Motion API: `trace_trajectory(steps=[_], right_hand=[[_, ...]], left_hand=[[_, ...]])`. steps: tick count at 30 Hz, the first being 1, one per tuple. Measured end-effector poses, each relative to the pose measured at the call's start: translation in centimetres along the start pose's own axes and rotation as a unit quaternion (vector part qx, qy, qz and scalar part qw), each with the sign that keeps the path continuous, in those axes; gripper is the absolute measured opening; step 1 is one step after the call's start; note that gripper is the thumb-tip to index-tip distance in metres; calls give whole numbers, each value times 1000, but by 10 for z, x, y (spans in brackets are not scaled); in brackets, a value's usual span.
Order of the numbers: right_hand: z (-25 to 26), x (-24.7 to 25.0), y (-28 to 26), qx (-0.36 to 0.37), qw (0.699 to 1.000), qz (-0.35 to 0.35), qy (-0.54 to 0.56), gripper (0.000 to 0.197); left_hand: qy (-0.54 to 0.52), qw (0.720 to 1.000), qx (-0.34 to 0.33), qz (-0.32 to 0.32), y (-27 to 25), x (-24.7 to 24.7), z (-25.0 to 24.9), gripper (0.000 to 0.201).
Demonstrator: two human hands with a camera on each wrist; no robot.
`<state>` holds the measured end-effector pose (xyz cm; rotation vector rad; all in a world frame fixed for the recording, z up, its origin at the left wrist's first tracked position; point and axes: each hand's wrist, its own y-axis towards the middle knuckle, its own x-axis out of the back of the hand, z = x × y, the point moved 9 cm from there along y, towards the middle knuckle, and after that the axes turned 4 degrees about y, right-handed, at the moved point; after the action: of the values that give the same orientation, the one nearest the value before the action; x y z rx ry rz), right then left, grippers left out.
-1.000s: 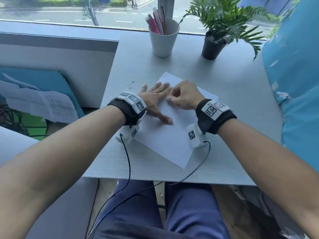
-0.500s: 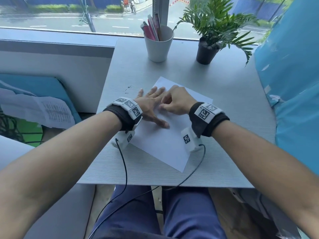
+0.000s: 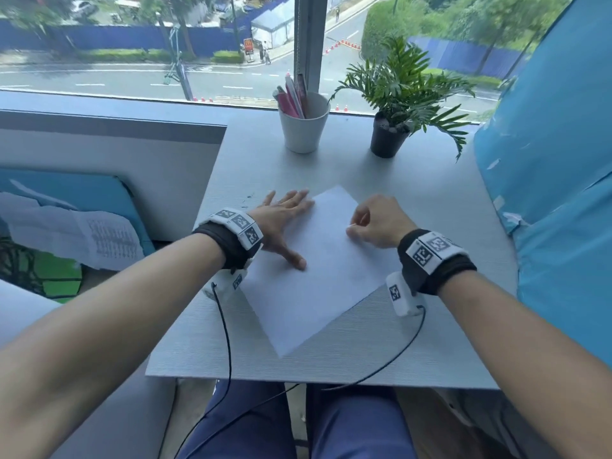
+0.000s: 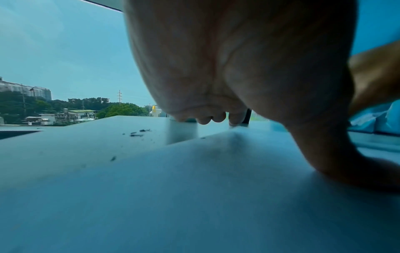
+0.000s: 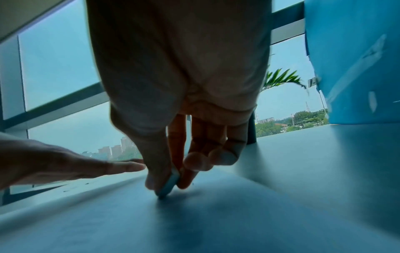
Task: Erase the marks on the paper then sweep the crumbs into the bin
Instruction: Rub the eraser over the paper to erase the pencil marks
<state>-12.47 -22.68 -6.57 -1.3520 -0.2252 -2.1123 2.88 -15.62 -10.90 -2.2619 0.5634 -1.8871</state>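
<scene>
The paper [image 3: 318,260] lay flat on the grey table [image 3: 414,342], turned at a slant, in front of the person. In the head view, the left hand [image 3: 281,223] lay spread out on the left side of the sheet, with straight fingers and the thumb pressing down on the paper. The right hand [image 3: 377,223] sat on the right side of the sheet with its fingers curled tight. A white cup [image 3: 303,127] full of pens stood at the back of the table, and a small plant [image 3: 394,104] in a black pot stood beside it. A few dark crumbs [image 3: 246,198] lay on the table just left of the left hand. In the left wrist view, the palm of the left hand [image 4: 238,68] hung over the paper [image 4: 216,188], with the thumb touching the sheet, and the crumbs [image 4: 138,132] lay on the table past the paper's edge. In the right wrist view, the right hand [image 5: 184,102] pinched a small pale eraser [image 5: 169,184] between the thumb and a finger, and its tip touched the paper [image 5: 216,222]. The left hand [image 5: 65,164] lay flat close by.
</scene>
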Motion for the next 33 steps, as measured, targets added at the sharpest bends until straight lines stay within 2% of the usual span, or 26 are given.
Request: trace_trajectory(steps=[5,9,11,12,13,15,18,21,23,26,27,30,31,33], right_hand=[[-6,-10,-29,15,1000,16,5,8],[5,-25,-44,39,998,33,23,7],[11,-31,-47,41,998,47,30,7],[15,-32,-47,43,997,59,29,7],[18,-34,-46,46,996,74,24,8],[24,-33,-40,54,994,92,24,9],[19,-13,-17,42,997,19,65,11],[13,-5,-8,25,996,-52,72,11],[25,-21,-19,54,996,-30,66,9],[44,-43,-36,108,991,67,51,8],[39,-38,-29,100,992,60,49,8],[19,-11,-10,52,996,-30,72,10],[22,-13,-12,57,996,-27,65,10],[43,-35,-26,102,992,46,49,7]], left_hand=[[44,999,-12,-28,-9,12,-5,132],[62,998,12,-6,-16,14,-16,100],[32,999,19,-2,-19,7,-18,82],[13,1000,22,2,-22,2,-20,82],[-2,1000,27,9,-24,-4,-20,91],[-21,999,39,32,-29,-17,-22,123],[-29,998,39,42,-32,-28,-27,145],[-30,997,44,57,-30,-31,-27,147],[-25,997,48,63,-28,-32,-26,148],[-25,997,48,63,-29,-34,-24,149],[-29,996,47,65,-29,-35,-24,149],[-36,996,46,65,-28,-35,-24,150],[-34,996,47,67,-28,-35,-24,150],[-31,996,48,72,-28,-36,-23,151]])
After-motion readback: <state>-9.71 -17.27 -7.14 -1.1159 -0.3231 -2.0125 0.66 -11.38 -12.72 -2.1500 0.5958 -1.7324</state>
